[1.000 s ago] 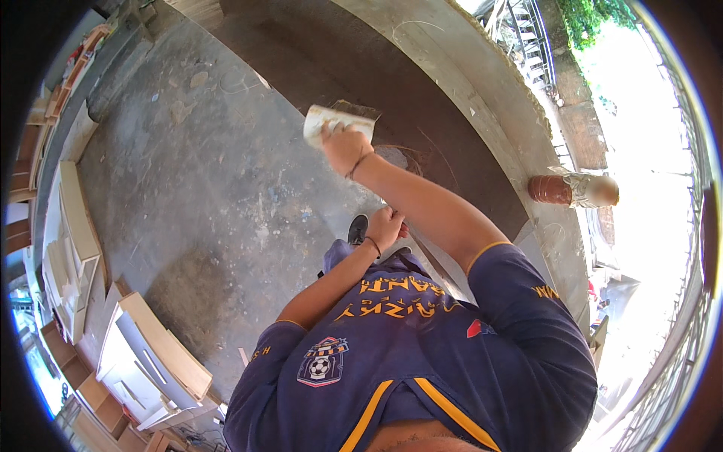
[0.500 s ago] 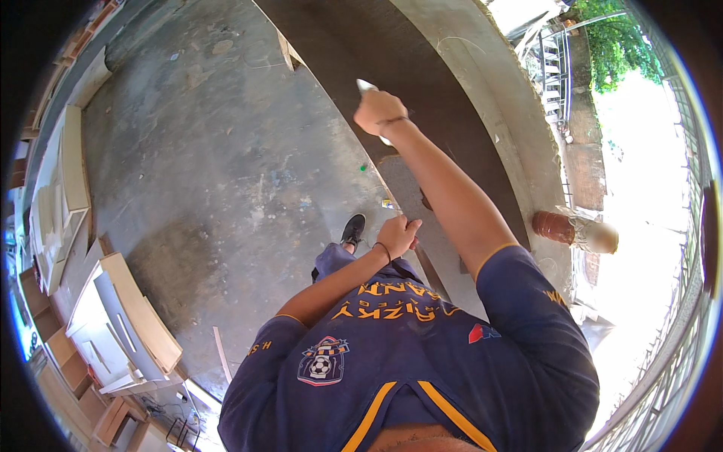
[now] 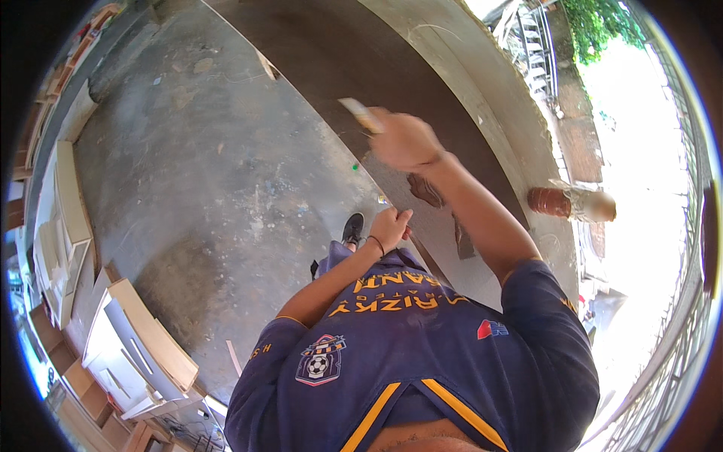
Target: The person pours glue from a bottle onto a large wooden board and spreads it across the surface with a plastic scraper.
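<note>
My right hand (image 3: 407, 142) is closed around a flat, pale tool with a yellowish part (image 3: 361, 114), blurred by motion, over the long panel. Dark brown covers the far stretch of this panel (image 3: 331, 45); its near end is a bare grey surface (image 3: 444, 264). On that grey lie a glossy brown patch (image 3: 425, 190) and another brown patch (image 3: 463, 239), partly hidden by my right forearm. My left hand (image 3: 392, 227) is closed beside the panel's near left edge; what its fingers hold, if anything, is hidden.
Concrete floor (image 3: 196, 173) stretches to the left, with a small green object (image 3: 355, 166) near the panel. White and wooden furniture pieces (image 3: 135, 346) stand at the lower left. A brown wrapped roll (image 3: 550, 202) sits on the right, before a metal grille (image 3: 663, 339).
My right hand has come nearer to me and slightly right with the tool. More of the brown patches on the grey end shows. My left hand stays near the panel edge.
</note>
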`<state>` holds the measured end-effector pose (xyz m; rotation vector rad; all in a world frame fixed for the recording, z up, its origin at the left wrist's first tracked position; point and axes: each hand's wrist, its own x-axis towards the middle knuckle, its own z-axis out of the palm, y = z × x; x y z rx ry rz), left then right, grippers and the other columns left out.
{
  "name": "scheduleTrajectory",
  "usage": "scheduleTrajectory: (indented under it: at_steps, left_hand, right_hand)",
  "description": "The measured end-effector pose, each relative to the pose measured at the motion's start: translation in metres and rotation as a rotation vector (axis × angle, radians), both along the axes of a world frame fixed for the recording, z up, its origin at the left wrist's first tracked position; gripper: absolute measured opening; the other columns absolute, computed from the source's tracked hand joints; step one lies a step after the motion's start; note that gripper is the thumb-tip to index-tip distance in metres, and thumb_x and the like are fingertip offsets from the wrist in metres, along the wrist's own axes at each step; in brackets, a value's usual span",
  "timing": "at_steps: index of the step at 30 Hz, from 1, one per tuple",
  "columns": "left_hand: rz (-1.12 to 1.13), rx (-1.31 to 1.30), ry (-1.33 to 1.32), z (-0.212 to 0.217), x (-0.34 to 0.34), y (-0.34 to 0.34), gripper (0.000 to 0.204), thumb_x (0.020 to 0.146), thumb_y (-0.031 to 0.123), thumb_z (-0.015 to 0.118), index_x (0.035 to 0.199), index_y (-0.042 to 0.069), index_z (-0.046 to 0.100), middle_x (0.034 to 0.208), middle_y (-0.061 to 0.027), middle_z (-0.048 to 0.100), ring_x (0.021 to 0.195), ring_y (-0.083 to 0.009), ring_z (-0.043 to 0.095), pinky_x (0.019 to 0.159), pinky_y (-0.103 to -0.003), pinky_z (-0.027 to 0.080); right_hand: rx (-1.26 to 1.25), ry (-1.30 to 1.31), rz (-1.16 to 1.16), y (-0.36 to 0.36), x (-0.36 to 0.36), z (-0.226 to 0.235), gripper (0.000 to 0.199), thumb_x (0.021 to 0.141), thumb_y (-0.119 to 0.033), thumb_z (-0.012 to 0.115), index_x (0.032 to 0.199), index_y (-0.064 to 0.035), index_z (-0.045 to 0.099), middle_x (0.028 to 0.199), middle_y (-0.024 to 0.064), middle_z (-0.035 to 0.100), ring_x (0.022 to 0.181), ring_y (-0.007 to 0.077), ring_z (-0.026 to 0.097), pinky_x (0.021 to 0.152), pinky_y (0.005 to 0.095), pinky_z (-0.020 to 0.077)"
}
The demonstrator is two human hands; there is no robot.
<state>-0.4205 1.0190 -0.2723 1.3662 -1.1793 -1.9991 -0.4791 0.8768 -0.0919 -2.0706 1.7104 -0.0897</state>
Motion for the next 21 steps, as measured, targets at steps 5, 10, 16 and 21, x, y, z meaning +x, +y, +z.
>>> scheduleTrajectory:
  at_steps: [5, 10, 16, 21]
  left_hand:
    - [-0.015, -0.035, -0.023, 0.002, 0.0, 0.004, 0.042, 0.09, 0.032, 0.057, 0.07, -0.004, 0.049, 0.059, -0.0127, 0.061, 0.047, -0.0163, 0.061, 0.044, -0.027, 0.049]
    - [-0.051, -0.138, -0.153, -0.007, -0.002, 0.007, 0.038, 0.089, 0.03, 0.053, 0.072, -0.004, 0.057, 0.055, -0.0113, 0.062, 0.048, -0.0204, 0.063, 0.048, -0.031, 0.05]
    - [0.056, -1.38, -0.345, -0.046, -0.001, 0.001, 0.023, 0.087, 0.023, 0.054, 0.082, 0.003, 0.064, 0.06, -0.0086, 0.064, 0.051, -0.0202, 0.063, 0.052, -0.031, 0.051]
    - [-0.005, -0.001, -0.07, 0.004, -0.004, 0.02, 0.039, 0.088, 0.034, 0.056, 0.077, -0.003, 0.061, 0.065, -0.0112, 0.066, 0.055, -0.0176, 0.065, 0.054, -0.028, 0.05]
  right_hand:
    - [0.001, 0.226, -0.25, 0.053, -0.102, -0.067, 0.028, 0.077, -0.016, 0.049, 0.1, -0.0012, 0.057, 0.081, 0.024, 0.065, 0.081, 0.0394, 0.064, 0.072, 0.047, 0.0511]
    - [0.01, 0.064, -0.065, 0.021, -0.008, -0.086, 0.028, 0.072, -0.012, 0.052, 0.096, 0.0011, 0.058, 0.073, 0.0211, 0.064, 0.072, 0.0379, 0.065, 0.064, 0.046, 0.0519]
    - [0.08, 0.001, 0.4, 0.035, 0.063, -0.032, 0.034, 0.075, -0.011, 0.053, 0.108, -0.0056, 0.057, 0.077, 0.0157, 0.066, 0.07, 0.034, 0.066, 0.058, 0.0459, 0.0514]
    - [0.035, 0.104, -0.013, 0.057, -0.055, -0.02, 0.039, 0.077, -0.015, 0.051, 0.116, -0.0105, 0.054, 0.083, 0.0177, 0.065, 0.078, 0.0361, 0.064, 0.064, 0.0441, 0.0511]
